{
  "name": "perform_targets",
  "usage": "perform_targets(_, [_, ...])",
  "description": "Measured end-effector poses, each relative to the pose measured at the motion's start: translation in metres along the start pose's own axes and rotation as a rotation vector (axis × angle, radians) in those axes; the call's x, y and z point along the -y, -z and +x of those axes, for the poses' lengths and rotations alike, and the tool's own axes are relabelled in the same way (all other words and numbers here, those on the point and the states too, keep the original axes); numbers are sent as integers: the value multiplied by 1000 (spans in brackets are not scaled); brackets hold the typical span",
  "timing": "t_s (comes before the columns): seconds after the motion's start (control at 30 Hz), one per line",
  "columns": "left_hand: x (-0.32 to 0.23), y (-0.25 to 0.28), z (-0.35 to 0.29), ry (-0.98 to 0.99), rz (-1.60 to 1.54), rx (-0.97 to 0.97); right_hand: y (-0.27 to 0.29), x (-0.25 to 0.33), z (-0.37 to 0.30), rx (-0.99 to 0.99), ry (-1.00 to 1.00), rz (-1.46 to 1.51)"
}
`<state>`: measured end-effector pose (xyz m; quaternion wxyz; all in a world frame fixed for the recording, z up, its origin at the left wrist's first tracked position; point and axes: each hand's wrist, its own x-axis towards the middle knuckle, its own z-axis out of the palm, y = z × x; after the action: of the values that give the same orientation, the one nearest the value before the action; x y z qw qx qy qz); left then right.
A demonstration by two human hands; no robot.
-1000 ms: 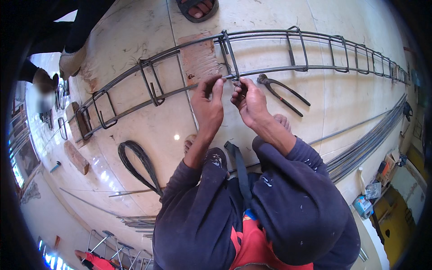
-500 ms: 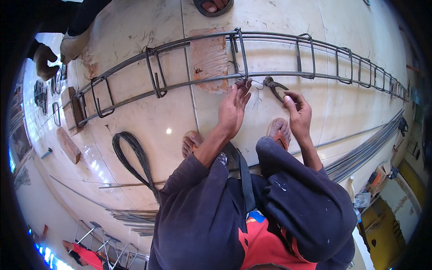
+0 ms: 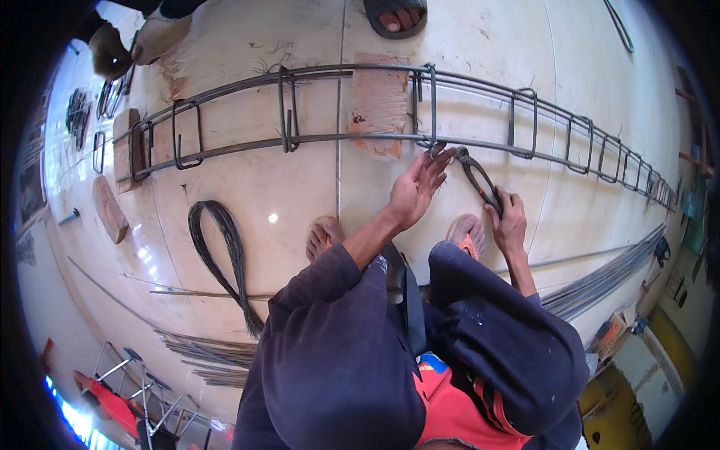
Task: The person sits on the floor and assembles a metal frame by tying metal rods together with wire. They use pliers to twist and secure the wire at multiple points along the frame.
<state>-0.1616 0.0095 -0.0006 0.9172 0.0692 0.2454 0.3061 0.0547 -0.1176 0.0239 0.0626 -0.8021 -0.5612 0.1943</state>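
A long rebar cage [image 3: 322,139] with square stirrups stretches across in front of me. My left hand [image 3: 418,191] has its fingers stretched out just under the near bar, close to the joint with a stirrup [image 3: 432,105]. No held thing shows in it. Dark pincers [image 3: 480,178] are in my right hand [image 3: 510,225], which is closed around their handles. Their jaws lie beside my left fingertips, just below the bar. A clay brick [image 3: 380,90] lies beneath the cage. Any tie wire at the joint is too fine to make out.
A looped bundle of thin wire [image 3: 217,247] lies left of my feet. Rebar bundles [image 3: 607,274] lie at the right and lower left. Another brick [image 3: 127,150] is under the cage's left end. Co-worker's gloved hands [image 3: 111,56] and a sandalled foot [image 3: 397,19] are beyond the cage.
The view has shifted, so the cage sits lower and further right. My left fingers, earlier bent at the wire by the joint, are now straightened. The pincers stay in my right hand.
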Motion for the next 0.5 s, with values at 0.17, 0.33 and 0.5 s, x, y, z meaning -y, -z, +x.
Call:
perform_targets(0.17, [8, 9, 6, -1, -154, -44, 2, 11, 0, -10, 75, -39])
perform_targets(0.33, [6, 20, 13, 62, -261, 67, -3, 19, -4, 94, 20, 143])
perform_targets(0.5, [-1, 16, 11, 71, -178, 144, 0, 25, -7, 275, -306, 495])
